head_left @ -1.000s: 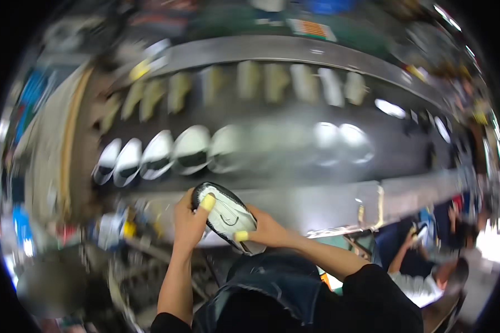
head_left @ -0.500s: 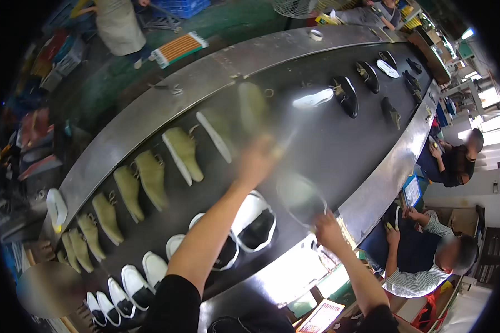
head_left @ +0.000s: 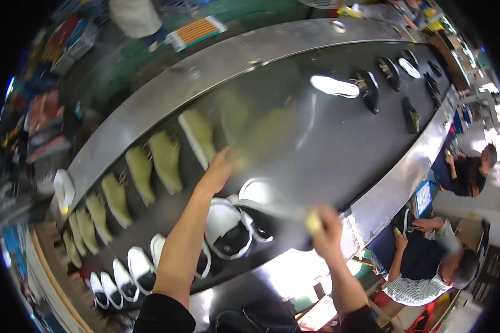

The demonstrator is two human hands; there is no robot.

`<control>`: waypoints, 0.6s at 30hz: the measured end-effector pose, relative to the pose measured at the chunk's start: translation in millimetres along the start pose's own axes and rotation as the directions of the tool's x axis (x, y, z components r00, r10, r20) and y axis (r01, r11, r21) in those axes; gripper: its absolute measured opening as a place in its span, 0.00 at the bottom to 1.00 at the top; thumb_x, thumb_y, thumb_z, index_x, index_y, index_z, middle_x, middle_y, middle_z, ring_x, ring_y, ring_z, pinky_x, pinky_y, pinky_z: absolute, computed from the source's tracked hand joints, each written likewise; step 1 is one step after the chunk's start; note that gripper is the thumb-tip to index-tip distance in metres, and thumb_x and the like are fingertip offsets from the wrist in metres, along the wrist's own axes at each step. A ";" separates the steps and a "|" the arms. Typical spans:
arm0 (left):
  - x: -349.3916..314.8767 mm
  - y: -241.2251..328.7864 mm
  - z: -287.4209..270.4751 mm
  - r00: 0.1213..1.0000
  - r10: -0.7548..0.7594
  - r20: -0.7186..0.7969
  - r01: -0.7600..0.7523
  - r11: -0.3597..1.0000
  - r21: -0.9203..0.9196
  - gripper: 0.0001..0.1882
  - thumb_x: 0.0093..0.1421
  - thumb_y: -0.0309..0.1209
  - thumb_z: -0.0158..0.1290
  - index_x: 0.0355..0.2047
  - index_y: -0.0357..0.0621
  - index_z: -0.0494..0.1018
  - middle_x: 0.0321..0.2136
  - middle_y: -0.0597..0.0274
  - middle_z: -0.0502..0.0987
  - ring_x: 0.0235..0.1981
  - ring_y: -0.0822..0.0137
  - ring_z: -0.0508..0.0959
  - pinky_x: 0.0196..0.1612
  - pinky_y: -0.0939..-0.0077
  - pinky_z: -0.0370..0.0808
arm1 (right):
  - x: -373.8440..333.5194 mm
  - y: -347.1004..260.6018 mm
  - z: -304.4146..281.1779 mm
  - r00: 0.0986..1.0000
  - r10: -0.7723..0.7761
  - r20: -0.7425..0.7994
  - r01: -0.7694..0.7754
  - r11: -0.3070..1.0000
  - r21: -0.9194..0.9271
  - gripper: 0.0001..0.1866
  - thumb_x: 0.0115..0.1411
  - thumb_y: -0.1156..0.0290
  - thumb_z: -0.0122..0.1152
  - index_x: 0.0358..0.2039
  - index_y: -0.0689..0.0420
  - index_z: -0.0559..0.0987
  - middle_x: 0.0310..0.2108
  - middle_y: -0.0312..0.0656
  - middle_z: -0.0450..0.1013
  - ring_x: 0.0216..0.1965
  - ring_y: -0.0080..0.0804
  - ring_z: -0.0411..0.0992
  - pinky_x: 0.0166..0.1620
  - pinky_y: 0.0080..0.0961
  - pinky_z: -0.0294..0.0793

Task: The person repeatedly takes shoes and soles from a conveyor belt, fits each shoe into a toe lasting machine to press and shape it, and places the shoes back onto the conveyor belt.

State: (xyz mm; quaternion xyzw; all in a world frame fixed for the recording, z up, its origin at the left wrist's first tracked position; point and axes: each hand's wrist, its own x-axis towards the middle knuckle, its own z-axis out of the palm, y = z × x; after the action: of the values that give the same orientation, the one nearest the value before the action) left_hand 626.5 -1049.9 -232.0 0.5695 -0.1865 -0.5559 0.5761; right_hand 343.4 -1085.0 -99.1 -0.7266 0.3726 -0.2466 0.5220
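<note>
closer to the large white-and-black shoe (head_left: 229, 230) than half a second ago, it seems through the blur, a white-toed shoe (head_left: 256, 191) now sits just to its right on the dark tabletop (head_left: 344, 144). left hand (head_left: 219, 169) is beyond that large shoe, near a smeared olive shoe (head_left: 269, 130); i cannot tell whether its fingers grasp it. right hand (head_left: 326, 227), with a yellow finger wrap (head_left: 313, 222), is to the large shoe's right, fingers bent, their hold unclear. more olive shoes (head_left: 164, 161) line up beyond it and leftward.
</note>
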 end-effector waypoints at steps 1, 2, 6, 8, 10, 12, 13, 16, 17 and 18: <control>-42.7 2.3 -23.1 1.000 -0.004 0.030 0.001 0.995 0.096 0.28 0.53 0.23 0.55 0.56 0.34 0.66 0.47 0.60 0.75 0.46 0.70 0.74 0.53 0.76 0.69 | 15.9 -8.9 7.4 0.997 0.042 -0.058 -0.044 0.999 -0.026 0.06 0.60 0.74 0.54 0.35 0.62 0.75 0.29 0.43 0.72 0.28 0.29 0.69 0.34 0.23 0.69; -79.7 9.1 -36.9 0.989 0.066 0.136 -0.085 0.987 0.138 0.29 0.53 0.24 0.57 0.56 0.34 0.67 0.48 0.61 0.75 0.47 0.70 0.74 0.53 0.76 0.69 | 35.7 -9.0 12.5 0.979 0.187 -0.082 -0.171 0.970 0.172 0.08 0.61 0.71 0.53 0.36 0.63 0.75 0.30 0.42 0.73 0.29 0.30 0.70 0.35 0.24 0.70; -246.6 37.5 -59.4 0.991 0.022 0.135 -0.059 0.959 0.278 0.26 0.55 0.28 0.59 0.55 0.37 0.69 0.50 0.59 0.74 0.50 0.70 0.73 0.55 0.75 0.68 | 6.3 -13.9 62.3 0.746 0.584 0.319 -0.633 0.475 0.611 0.15 0.62 0.66 0.50 0.40 0.67 0.74 0.38 0.49 0.75 0.40 0.38 0.75 0.44 0.35 0.77; -337.9 28.1 -80.8 0.985 -0.152 -0.076 0.113 0.923 -0.368 0.20 0.62 0.32 0.52 0.53 0.37 0.69 0.50 0.57 0.73 0.49 0.67 0.74 0.55 0.71 0.69 | -47.9 -23.9 103.0 0.689 0.627 0.363 -0.670 0.362 0.648 0.17 0.62 0.66 0.51 0.44 0.66 0.73 0.42 0.51 0.74 0.43 0.41 0.74 0.47 0.37 0.76; -434.2 25.0 -91.1 0.942 -0.063 -0.331 -0.094 0.893 -0.440 0.16 0.63 0.35 0.49 0.48 0.39 0.71 0.42 0.61 0.75 0.42 0.70 0.75 0.47 0.72 0.73 | -108.6 -32.9 153.1 0.709 0.592 0.384 -0.661 0.367 0.655 0.18 0.62 0.66 0.50 0.46 0.67 0.72 0.44 0.51 0.74 0.44 0.43 0.74 0.49 0.38 0.75; -493.2 -12.5 -104.6 0.798 0.165 -0.580 -0.212 0.977 -0.013 0.12 0.62 0.36 0.51 0.40 0.40 0.74 0.31 0.69 0.74 0.30 0.76 0.72 0.32 0.80 0.70 | -171.8 -48.6 188.4 0.666 0.537 0.518 -0.713 0.253 0.654 0.18 0.63 0.66 0.48 0.46 0.68 0.72 0.46 0.52 0.73 0.45 0.44 0.74 0.52 0.39 0.73; -515.9 -29.9 -115.7 0.636 0.177 -0.751 -0.261 0.965 0.006 0.09 0.61 0.33 0.52 0.36 0.40 0.75 0.27 0.72 0.73 0.26 0.79 0.68 0.28 0.84 0.64 | -204.9 -52.7 207.3 0.628 0.501 0.596 -0.770 0.289 0.569 0.19 0.63 0.64 0.48 0.46 0.67 0.72 0.46 0.52 0.73 0.46 0.44 0.74 0.54 0.41 0.72; -631.0 -48.1 -131.0 0.289 0.376 -0.880 -0.113 0.927 0.359 0.06 0.60 0.26 0.52 0.35 0.37 0.76 0.25 0.71 0.74 0.26 0.78 0.68 0.30 0.82 0.64 | -287.1 -89.2 266.3 0.430 0.447 0.784 -0.778 0.624 0.071 0.22 0.65 0.60 0.48 0.51 0.66 0.72 0.49 0.47 0.72 0.47 0.36 0.72 0.51 0.32 0.73; -671.9 -34.7 -114.3 0.109 0.476 -0.873 -0.101 0.879 0.467 0.07 0.61 0.26 0.50 0.35 0.35 0.75 0.24 0.65 0.75 0.26 0.75 0.70 0.32 0.79 0.67 | -307.4 -105.6 290.0 0.359 0.430 0.828 -0.687 0.722 -0.077 0.24 0.65 0.57 0.48 0.51 0.65 0.72 0.48 0.45 0.73 0.47 0.33 0.72 0.50 0.30 0.73; -709.2 -38.3 -109.5 0.011 0.505 -0.863 -0.034 0.863 0.504 0.07 0.61 0.25 0.49 0.36 0.34 0.74 0.24 0.60 0.75 0.26 0.73 0.70 0.33 0.78 0.68 | -334.3 -125.0 313.0 0.332 0.392 0.858 -0.489 0.849 -0.198 0.22 0.66 0.57 0.46 0.49 0.63 0.73 0.45 0.44 0.73 0.44 0.31 0.72 0.49 0.29 0.72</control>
State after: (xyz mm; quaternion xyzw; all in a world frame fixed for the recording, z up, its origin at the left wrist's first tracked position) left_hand 481.4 -385.6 0.7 0.8319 0.0524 0.1465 0.5326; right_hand 411.9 -615.9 -75.4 -0.5922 0.2213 0.2937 0.7169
